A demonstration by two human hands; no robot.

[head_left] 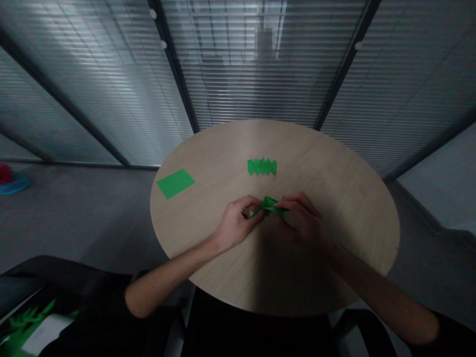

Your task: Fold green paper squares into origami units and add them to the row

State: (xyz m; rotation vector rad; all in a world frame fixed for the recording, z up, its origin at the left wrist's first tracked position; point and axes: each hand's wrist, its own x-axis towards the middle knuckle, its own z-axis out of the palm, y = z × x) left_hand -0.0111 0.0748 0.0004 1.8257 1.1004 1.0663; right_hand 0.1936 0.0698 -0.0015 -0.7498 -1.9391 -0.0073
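Observation:
Over the middle of a round wooden table (334, 248), both my hands pinch a small folded piece of green paper (270, 205). My left hand (238, 223) grips its left end with fingers closed. My right hand (303, 218) holds its right end, fingers curled over it. Farther back on the table lies a row of folded green paper pieces (262, 166), joined side by side. A flat green paper sheet (175, 183) rests near the table's left edge.
Glass walls with horizontal blinds (238, 69) stand behind the table. A red and blue object (11, 181) lies on the floor at far left. Green paper scraps (26, 322) show at the bottom left corner beside my dark clothing.

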